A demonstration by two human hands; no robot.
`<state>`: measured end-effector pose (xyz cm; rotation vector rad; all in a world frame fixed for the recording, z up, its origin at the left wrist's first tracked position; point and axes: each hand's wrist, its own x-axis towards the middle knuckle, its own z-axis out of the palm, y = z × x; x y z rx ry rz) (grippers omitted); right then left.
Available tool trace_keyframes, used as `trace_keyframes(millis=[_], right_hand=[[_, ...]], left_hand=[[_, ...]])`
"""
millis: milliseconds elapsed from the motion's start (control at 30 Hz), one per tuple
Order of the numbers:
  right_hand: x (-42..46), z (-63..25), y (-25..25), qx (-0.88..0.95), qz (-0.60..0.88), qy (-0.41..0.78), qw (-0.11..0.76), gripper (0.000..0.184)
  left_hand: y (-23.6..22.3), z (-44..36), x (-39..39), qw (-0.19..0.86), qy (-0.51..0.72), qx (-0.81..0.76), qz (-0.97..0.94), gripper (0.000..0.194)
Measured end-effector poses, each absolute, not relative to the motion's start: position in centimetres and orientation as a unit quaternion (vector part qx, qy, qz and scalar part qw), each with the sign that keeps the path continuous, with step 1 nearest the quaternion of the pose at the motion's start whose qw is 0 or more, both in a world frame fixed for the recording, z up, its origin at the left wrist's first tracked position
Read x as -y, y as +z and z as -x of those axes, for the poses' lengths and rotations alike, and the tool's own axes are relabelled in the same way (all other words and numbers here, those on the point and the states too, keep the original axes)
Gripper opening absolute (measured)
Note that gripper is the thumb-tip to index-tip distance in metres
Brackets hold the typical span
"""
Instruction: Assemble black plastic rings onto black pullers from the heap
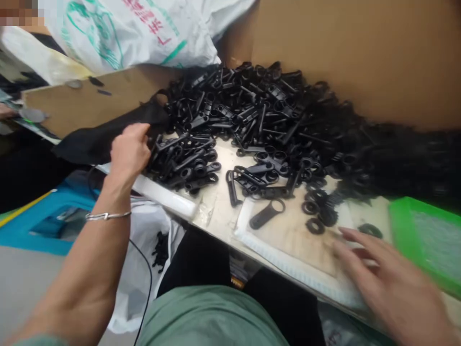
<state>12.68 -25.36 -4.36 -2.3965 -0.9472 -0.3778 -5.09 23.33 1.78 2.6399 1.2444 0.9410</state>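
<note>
My left hand (130,149) is curled closed at the left edge of a smaller heap of black plastic parts (190,161), beside a black cloth (104,137). Its fingertips face away from me, so whatever they grip is hidden. Over the right part of the worktop hovers my right hand (389,276), blurred, with thumb and fingers apart and nothing visible between them. Close to it lie black ribbed rings (315,226) and another dark ring (370,230). A single black arm-shaped part with a ring end (264,216) rests on the pale board (295,240).
Behind rises a large pile of black parts (259,105) against a cardboard wall (345,57). A green bin (405,230) of small clear pieces stands at right. White sacks (144,33) lie at the back; a white bag (133,283) hangs below the table's left front edge.
</note>
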Motion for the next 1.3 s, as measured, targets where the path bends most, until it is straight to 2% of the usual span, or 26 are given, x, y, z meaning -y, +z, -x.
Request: trace_keyframes(millis=[67, 133, 167, 267, 400, 567, 667, 800, 900, 1000, 1133, 1300], right_hand=[[23.8, -12.4, -3.7, 0.383, 0.882, -0.138, 0.237, 0.052], [22.0, -12.2, -3.5, 0.403, 0.878, -0.149, 0.211, 0.053], [21.3, -12.1, -3.5, 0.407, 0.878, -0.16, 0.196, 0.053], [20.4, -12.0, -3.6, 0.415, 0.872, -0.196, 0.168, 0.053], [20.8, -12.3, -3.7, 0.448, 0.853, -0.187, 0.193, 0.046], [21.9, -13.0, -3.4, 0.44, 0.862, -0.14, 0.21, 0.044], [22.5, -12.8, -2.8, 0.415, 0.854, -0.108, 0.294, 0.039], [22.2, -11.1, -1.9, 0.361, 0.814, -0.073, 0.449, 0.025], [21.1, -9.6, -1.8, 0.372, 0.796, -0.105, 0.467, 0.026], [19.9, -8.9, -2.0, 0.384, 0.796, -0.165, 0.438, 0.028], [18.9, -9.1, -2.2, 0.424, 0.793, -0.209, 0.384, 0.025], [18.7, -9.1, -1.8, 0.454, 0.79, -0.198, 0.362, 0.021]], left_hand=[[2.3, 4.6, -19.6, -0.004, 0.372, -0.378, -0.847, 0.036], [2.9, 4.0, -13.9, -0.057, 0.434, -0.253, -0.863, 0.021], [2.9, 3.6, -10.8, -0.038, 0.43, -0.165, -0.887, 0.019], [1.8, 1.9, -2.4, 0.044, 0.294, 0.007, -0.955, 0.022], [-1.1, -0.5, 2.2, 0.063, 0.144, -0.017, -0.987, 0.014], [-1.8, -1.6, 2.1, 0.061, 0.096, -0.055, -0.992, 0.02], [-1.1, -1.4, 1.9, 0.175, 0.104, -0.079, -0.976, 0.029], [-0.5, -1.1, 1.9, 0.447, 0.098, -0.082, -0.885, 0.03], [-0.5, -1.2, 2.4, 0.651, 0.083, -0.083, -0.75, 0.031], [-0.4, -1.3, 3.2, 0.791, 0.048, -0.066, -0.606, 0.035], [-0.1, -1.1, 3.7, 0.857, -0.005, -0.07, -0.511, 0.041], [-0.5, -0.6, 3.6, 0.86, -0.001, -0.071, -0.505, 0.043]])
